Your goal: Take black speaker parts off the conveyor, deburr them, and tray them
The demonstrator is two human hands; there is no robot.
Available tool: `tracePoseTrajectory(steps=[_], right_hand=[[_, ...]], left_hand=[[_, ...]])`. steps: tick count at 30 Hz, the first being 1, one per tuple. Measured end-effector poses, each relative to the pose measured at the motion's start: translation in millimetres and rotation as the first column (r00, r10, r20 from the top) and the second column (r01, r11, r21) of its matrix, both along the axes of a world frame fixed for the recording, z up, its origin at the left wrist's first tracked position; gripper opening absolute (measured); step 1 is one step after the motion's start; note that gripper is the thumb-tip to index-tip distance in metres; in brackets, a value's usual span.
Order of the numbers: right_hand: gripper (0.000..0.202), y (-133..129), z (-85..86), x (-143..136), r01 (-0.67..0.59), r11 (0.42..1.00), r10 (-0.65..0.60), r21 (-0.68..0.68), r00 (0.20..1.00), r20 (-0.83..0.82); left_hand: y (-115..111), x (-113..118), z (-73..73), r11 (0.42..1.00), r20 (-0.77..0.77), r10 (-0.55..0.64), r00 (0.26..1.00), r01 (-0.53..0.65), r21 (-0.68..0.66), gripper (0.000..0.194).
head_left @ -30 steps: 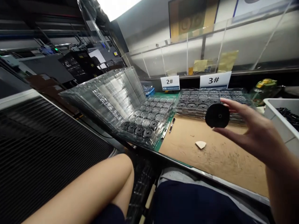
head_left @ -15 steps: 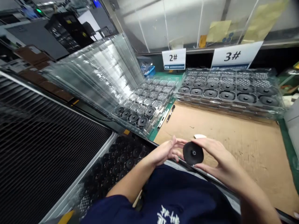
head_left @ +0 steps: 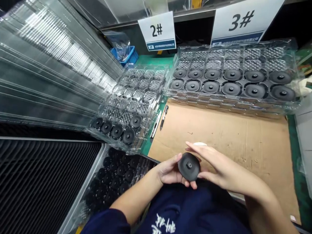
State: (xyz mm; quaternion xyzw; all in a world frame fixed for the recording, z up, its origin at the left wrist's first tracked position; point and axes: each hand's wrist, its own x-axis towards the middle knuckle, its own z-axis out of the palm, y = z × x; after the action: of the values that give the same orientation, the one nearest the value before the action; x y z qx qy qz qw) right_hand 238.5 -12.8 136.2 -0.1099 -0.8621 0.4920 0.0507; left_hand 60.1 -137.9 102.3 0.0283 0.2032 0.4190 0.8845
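Note:
A round black plastic part [head_left: 189,166] with a small raised hub faces up above the front edge of the bench. My left hand [head_left: 170,172] is closed on it, thumb on the rim and fingers underneath. At its right side is my right hand [head_left: 214,165], fingers stretched out and apart from the thumb, whose tip is at the part's edge. Past the hands, a clear tray [head_left: 133,104] holds several similar black parts in its near row and one behind them. Another stack of clear trays [head_left: 209,96] carries two rows of the same parts.
Brown cardboard [head_left: 219,133] covers the green bench. A pen [head_left: 164,117] and a utility knife [head_left: 156,124] lie along its left edge. A tall clear lid [head_left: 60,58] leans at left. Below it sit more black parts [head_left: 117,174]. A blue bin [head_left: 129,56] stands behind.
The view has moved closer to the trays. The black part has passed into my left hand's hold, and my right hand's fingers have lifted off its top edge.

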Motion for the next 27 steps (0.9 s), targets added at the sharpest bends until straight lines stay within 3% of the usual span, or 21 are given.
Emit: tracePoseTrajectory(steps=[2, 4, 6, 10, 15, 19, 23, 27], right_hand=[[0.062, 10, -9.2, 3, 0.174, 0.985, -0.175, 0.016, 0.983, 0.064], [0.050, 16, -27.8, 5, 0.416, 0.901, -0.432, 0.125, 0.889, 0.151], [0.043, 11, -52.0, 4, 0.518, 0.811, -0.574, 0.273, 0.794, 0.200], [0.030, -20, -89.9, -11, 0.448, 0.815, -0.526, 0.368, 0.839, 0.144], [0.027, -46, -98.8, -23, 0.377, 0.907, -0.401, 0.186, 0.909, 0.116], [0.022, -28, -81.1, -22, 0.440, 0.887, -0.457, 0.139, 0.879, 0.135], [0.023, -6, -28.2, -39, 0.649, 0.760, -0.649, 0.033, 0.761, -0.007], [0.023, -8, 16.0, -58, 0.558, 0.828, -0.533, 0.061, 0.815, -0.228]], left_hand=[[2, -3, 6.4, 0.984, 0.005, 0.171, 0.985, -0.171, -0.040, 0.056], [3, -9, 11.9, 0.919, -0.020, 0.382, 0.924, -0.382, -0.099, 0.053], [3, -15, 14.4, 0.827, -0.054, 0.538, 0.841, -0.540, -0.160, 0.049], [6, -23, 11.1, 0.737, -0.154, 0.621, 0.768, -0.640, -0.220, 0.048], [10, -21, 9.4, 0.692, -0.259, 0.646, 0.718, -0.694, -0.197, 0.061], [13, -15, 13.8, 0.718, -0.289, 0.632, 0.719, -0.683, -0.130, 0.066], [19, -7, 16.2, 0.759, -0.319, 0.602, 0.732, -0.649, -0.055, 0.060], [27, 1, 17.8, 0.795, -0.406, 0.545, 0.734, -0.606, -0.028, 0.052]])
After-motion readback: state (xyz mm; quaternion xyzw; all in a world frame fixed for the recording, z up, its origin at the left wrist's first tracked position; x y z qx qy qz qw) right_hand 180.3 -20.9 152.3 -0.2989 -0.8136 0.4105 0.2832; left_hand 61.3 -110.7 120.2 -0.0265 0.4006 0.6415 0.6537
